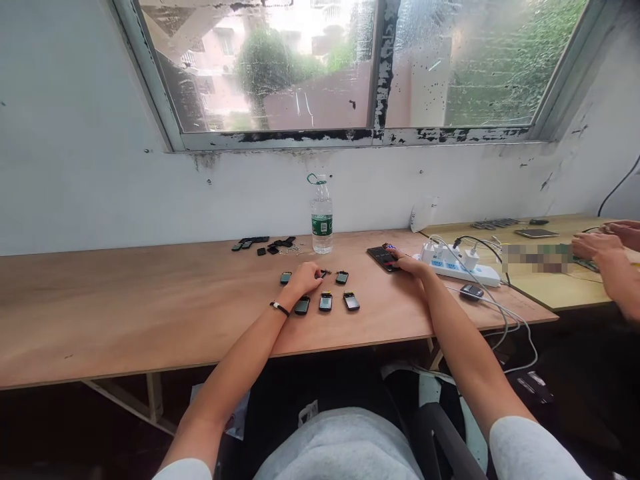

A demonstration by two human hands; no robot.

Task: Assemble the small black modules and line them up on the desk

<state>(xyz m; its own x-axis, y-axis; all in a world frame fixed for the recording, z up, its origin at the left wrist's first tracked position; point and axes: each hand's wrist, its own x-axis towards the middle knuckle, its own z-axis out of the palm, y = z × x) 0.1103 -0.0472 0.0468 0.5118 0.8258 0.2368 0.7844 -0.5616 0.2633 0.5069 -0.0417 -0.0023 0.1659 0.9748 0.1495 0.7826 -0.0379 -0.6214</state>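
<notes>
My left hand (305,278) is over the back row of small black-cased screen devices, fingers curled and pinched at a dark device (324,273) that they partly cover. Beside it lie another small screen device (342,277) on the right and one more (285,278) on the left. A front row holds three like them: one near my wrist (302,306), one in the middle (325,302) and one at the right (351,301). My right hand (407,262) rests with fingers extended on the right edge of a black smartphone (381,259) with its screen lit.
A water bottle (322,227) stands by the wall, with small black parts (274,249) left of it. A white power strip (463,267) with chargers and trailing cables lies right of my arm, near a black mouse-like object (471,292). Another person's hands (597,247) are at the adjoining table.
</notes>
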